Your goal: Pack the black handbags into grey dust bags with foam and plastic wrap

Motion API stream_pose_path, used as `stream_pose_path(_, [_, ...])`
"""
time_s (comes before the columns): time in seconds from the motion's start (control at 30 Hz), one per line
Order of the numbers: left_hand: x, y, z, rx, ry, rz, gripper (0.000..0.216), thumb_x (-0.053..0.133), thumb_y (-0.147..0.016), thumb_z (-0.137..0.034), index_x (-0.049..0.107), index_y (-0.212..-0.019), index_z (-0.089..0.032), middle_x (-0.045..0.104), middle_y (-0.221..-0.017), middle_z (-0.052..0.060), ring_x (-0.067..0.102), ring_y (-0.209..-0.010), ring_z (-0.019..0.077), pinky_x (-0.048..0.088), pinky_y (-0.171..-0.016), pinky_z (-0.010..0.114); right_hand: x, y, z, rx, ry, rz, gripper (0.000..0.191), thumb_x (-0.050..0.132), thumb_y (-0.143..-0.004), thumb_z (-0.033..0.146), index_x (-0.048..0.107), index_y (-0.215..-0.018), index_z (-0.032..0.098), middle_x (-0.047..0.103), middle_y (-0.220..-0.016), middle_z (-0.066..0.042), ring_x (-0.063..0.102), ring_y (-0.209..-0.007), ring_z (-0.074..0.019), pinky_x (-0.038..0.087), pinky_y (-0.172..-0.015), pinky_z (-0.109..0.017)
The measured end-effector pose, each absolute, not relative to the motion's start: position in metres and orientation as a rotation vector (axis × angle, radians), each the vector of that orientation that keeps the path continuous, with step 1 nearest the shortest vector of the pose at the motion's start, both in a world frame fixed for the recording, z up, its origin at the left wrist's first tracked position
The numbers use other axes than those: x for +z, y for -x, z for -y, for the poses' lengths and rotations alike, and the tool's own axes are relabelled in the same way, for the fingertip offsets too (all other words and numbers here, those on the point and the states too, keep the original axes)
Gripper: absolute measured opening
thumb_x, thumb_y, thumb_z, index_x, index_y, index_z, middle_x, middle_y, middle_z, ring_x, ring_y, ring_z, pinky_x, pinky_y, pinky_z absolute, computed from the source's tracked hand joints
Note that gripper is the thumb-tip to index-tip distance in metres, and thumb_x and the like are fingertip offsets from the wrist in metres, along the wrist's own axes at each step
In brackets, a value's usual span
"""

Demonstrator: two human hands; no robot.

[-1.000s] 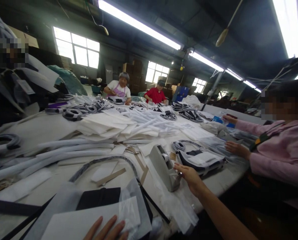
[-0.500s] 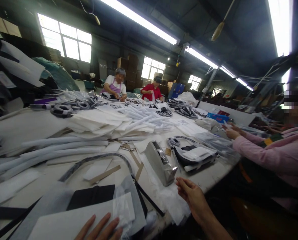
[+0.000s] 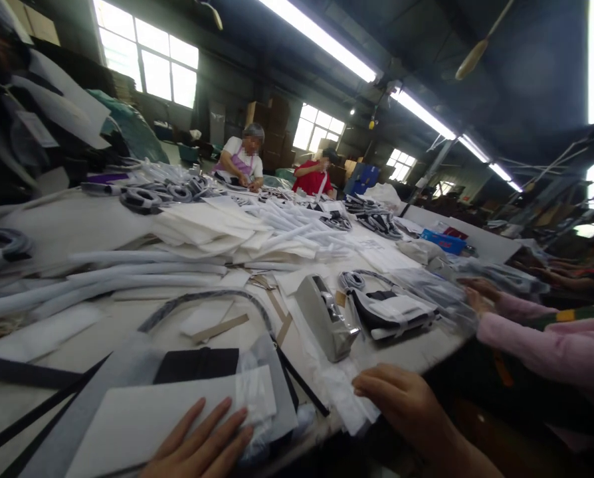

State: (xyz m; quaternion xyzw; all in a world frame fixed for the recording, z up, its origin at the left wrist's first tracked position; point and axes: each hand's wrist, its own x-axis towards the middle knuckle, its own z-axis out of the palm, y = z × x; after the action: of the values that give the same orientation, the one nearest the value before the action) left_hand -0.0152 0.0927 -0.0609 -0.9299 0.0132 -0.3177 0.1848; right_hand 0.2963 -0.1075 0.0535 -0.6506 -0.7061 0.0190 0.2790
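Note:
My left hand (image 3: pixel 204 441) lies flat, fingers spread, on a white sheet (image 3: pixel 142 418) covering a dark bag (image 3: pixel 197 365) in front of me. A clear plastic packet (image 3: pixel 254 392) lies on the sheet beside my fingertips. The bag's wrapped handle (image 3: pixel 202 295) arches behind it, and a black strap (image 3: pixel 301 382) hangs off its right side. My right hand (image 3: pixel 401 401) is closed, its fingers pressed together; what they hold, if anything, is hidden. It is beside crumpled white wrapping (image 3: pixel 349 398), in front of a grey tape dispenser (image 3: pixel 327 318).
Another wrapped bag (image 3: pixel 391 309) lies right of the dispenser. White padded tubes (image 3: pixel 127 279) and stacked white sheets (image 3: pixel 212 226) cover the table beyond. A co-worker's pink sleeve (image 3: pixel 526 345) reaches in at right; two people work across the table. A blue box (image 3: pixel 444 242) stands farther back.
My right hand has lowered slightly from the dispenser's front and turned, its fingers curling downward. My left hand stays on the sheet. The view has shifted a little; the co-worker's hands at right have moved.

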Motion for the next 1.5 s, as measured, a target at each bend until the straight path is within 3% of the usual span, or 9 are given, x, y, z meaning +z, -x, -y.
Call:
stream_pose_path(0.07, [-0.052,0.018,-0.087,-0.84,2.67,0.035,0.039,0.033,-0.105,-0.022,0.061,-0.132,-0.031,0.064,-0.134,-0.006,0.059,-0.122,0.0151,0.008,-0.126,0.041,0.077,-0.275,0.094,0.165,1.675,2.11,0.018,0.058,-0.093,0.014,0.071,-0.101,0.023,0.072,-0.082,-0.003,0.064,-0.072,-0.0144,0.045,-0.067,-0.024])
stream_pose_path(0.17, [-0.047,0.019,-0.078,-0.857,2.783,0.137,0.04,0.035,-0.104,-0.014,0.061,-0.131,-0.028,0.065,-0.133,-0.004,0.058,-0.125,0.016,0.019,-0.124,0.039,0.103,-0.244,0.064,0.669,1.688,2.152,0.008,0.065,-0.09,0.027,0.071,-0.089,0.022,0.07,-0.078,-0.003,0.064,-0.073,-0.015,0.045,-0.069,-0.025])
stream_pose_path(0.37, [-0.054,0.013,-0.07,-1.056,2.88,0.273,0.031,0.041,-0.104,-0.021,0.065,-0.124,-0.026,0.068,-0.127,-0.004,0.06,-0.123,0.0188,0.025,-0.122,0.043,0.094,-0.225,-0.019,1.291,1.508,2.209,0.024,0.069,-0.086,0.039,0.071,-0.079,0.016,0.062,-0.068,0.0,0.058,-0.062,-0.0119,0.044,-0.061,-0.021])
stream_pose_path(0.6, [-0.043,0.016,-0.071,-0.987,2.924,0.28,0.029,0.043,-0.104,-0.022,0.065,-0.123,-0.023,0.07,-0.124,-0.002,0.063,-0.119,0.019,0.034,-0.118,0.04,0.063,-0.212,-0.083,0.867,1.459,2.919,0.013,0.074,-0.081,0.032,0.072,-0.078,0.02,0.07,-0.071,0.001,0.061,-0.063,-0.0129,0.036,-0.056,-0.023])
stream_pose_path(0.8, [-0.047,0.017,-0.068,-0.936,2.965,0.319,0.031,0.04,-0.104,-0.02,0.063,-0.125,-0.023,0.064,-0.134,0.0,0.058,-0.125,0.0189,0.031,-0.12,0.041,0.06,-0.183,-0.11,0.585,1.455,3.426,0.026,0.07,-0.087,0.044,0.077,-0.085,0.019,0.076,-0.079,-0.006,0.068,-0.068,-0.0194,0.029,-0.051,-0.027])
stream_pose_path(1.07, [-0.049,0.016,-0.072,-0.988,2.892,0.285,0.03,0.043,-0.103,-0.019,0.066,-0.123,-0.024,0.068,-0.127,-0.002,0.059,-0.123,0.0175,0.008,-0.126,0.042,0.046,-0.194,-0.136,0.602,1.701,3.329,0.052,0.074,-0.065,0.072,0.078,-0.071,0.02,0.068,-0.056,-0.005,0.061,-0.053,-0.0199,0.031,-0.051,-0.027])
stream_pose_path(1.27, [-0.048,0.017,-0.074,-0.972,2.885,0.25,0.029,0.044,-0.103,-0.02,0.065,-0.123,-0.024,0.069,-0.125,-0.001,0.059,-0.123,0.0157,0.02,-0.125,0.038,0.038,-0.213,-0.152,1.017,2.106,2.895,0.05,0.082,-0.048,0.072,0.07,-0.053,0.024,0.057,-0.043,0.005,0.051,-0.047,-0.0124,0.034,-0.055,-0.025])
stream_pose_path(1.33, [-0.046,0.017,-0.074,-0.954,2.883,0.24,0.029,0.044,-0.103,-0.021,0.064,-0.125,-0.024,0.069,-0.126,-0.002,0.059,-0.123,0.0156,0.023,-0.124,0.037,0.04,-0.223,-0.156,0.937,2.137,2.792,0.045,0.084,-0.052,0.066,0.07,-0.055,0.023,0.06,-0.046,0.004,0.053,-0.05,-0.0131,0.034,-0.055,-0.025])
stream_pose_path(1.5, [-0.043,0.016,-0.074,-0.929,2.852,0.206,0.031,0.041,-0.105,-0.021,0.065,-0.124,-0.025,0.069,-0.125,-0.003,0.061,-0.121,0.0166,0.028,-0.122,0.038,0.056,-0.24,-0.137,0.601,2.127,2.469,0.024,0.071,-0.084,0.042,0.071,-0.082,0.018,0.07,-0.077,-0.004,0.061,-0.074,-0.0172,0.035,-0.062,-0.025])
